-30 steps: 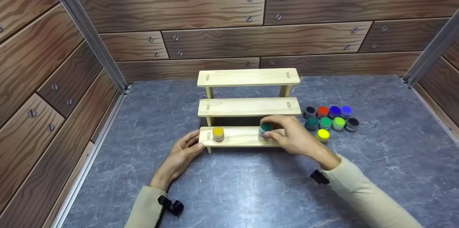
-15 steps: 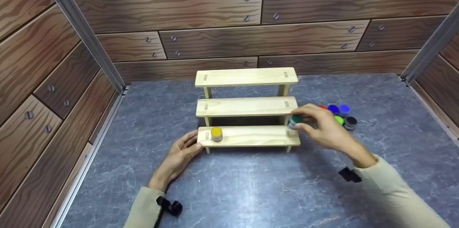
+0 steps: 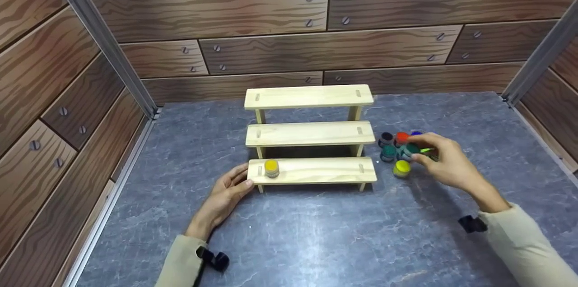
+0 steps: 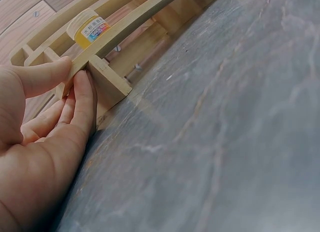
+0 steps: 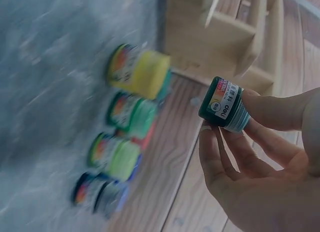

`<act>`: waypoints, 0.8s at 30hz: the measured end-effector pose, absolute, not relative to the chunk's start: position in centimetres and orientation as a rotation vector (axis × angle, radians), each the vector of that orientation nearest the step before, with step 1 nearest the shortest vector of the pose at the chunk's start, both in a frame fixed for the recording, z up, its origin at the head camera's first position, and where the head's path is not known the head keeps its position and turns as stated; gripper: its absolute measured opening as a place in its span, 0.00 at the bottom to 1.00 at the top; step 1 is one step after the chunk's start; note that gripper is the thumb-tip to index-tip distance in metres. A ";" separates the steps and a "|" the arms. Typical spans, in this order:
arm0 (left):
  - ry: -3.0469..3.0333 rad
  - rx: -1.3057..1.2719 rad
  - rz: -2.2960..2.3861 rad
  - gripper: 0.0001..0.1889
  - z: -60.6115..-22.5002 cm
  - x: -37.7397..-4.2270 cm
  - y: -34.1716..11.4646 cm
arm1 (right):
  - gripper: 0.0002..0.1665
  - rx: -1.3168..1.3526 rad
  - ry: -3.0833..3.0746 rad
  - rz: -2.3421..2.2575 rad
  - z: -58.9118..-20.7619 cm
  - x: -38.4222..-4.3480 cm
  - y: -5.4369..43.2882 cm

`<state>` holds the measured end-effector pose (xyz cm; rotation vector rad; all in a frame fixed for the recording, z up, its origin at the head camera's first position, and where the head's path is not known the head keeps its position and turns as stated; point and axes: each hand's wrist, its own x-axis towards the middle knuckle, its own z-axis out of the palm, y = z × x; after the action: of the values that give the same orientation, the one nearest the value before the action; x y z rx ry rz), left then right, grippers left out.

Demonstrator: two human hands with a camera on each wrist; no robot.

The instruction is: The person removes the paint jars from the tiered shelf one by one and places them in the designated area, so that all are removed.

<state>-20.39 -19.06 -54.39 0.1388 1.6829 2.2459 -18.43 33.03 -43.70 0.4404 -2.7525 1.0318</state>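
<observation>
A three-step wooden display stand [image 3: 320, 170] stands on the table. My left hand [image 3: 227, 194] grips the left end of its lowest step, thumb at the board's edge and fingers beneath, as the left wrist view shows. An orange-yellow paint jar [image 3: 271, 168] sits upright near that end. Off to the right, my right hand [image 3: 448, 164] pinches a dark green paint jar [image 5: 222, 104] between thumb and fingers, held up over a group of other jars. In the right wrist view its label faces the camera.
The group right of the stand includes a yellow jar [image 3: 401, 169], another dark green jar [image 3: 387, 153], a black jar [image 3: 385, 139] and a red jar [image 3: 401, 138]. My right hand hides several more. Wood-patterned walls [image 3: 262, 7] enclose the table's back and sides.
My right hand has carried the dark green jar from over the lowest step rightward to the jar group. The left hand keeps its grip on the stand.
</observation>
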 end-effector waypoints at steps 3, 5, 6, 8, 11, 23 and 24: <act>1.676 0.141 2.254 0.38 -54.4 -20.4 -19.1 | 0.23 0.421 -2.759 1.046 -44.3 -18.4 34.1; 1.670 0.140 2.259 0.37 -54.5 -20.4 -19.1 | 0.24 0.418 -2.760 1.045 -44.8 -18.4 34.6; 1.667 0.138 2.261 0.37 -54.5 -20.4 -19.1 | 0.24 0.414 -2.762 1.047 -45.0 -18.4 34.8; 1.661 0.138 2.262 0.37 -54.5 -20.5 -19.2 | 0.24 0.401 -2.771 1.050 -45.5 -18.4 35.3; 1.658 0.139 2.263 0.37 -54.6 -20.5 -19.1 | 0.24 0.368 -2.797 1.049 -45.9 -18.3 35.7; 1.677 0.146 2.250 0.38 -54.5 -20.4 -19.1 | 0.24 0.314 -2.882 1.071 -47.6 -18.2 36.4; 1.682 0.148 2.246 0.38 -54.4 -20.4 -19.1 | 0.24 0.314 -2.886 1.071 -47.7 -18.2 36.4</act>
<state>-20.43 -19.08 -54.42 0.1477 1.6823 2.2458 -18.18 36.39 -47.68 0.3142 -2.8863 1.0705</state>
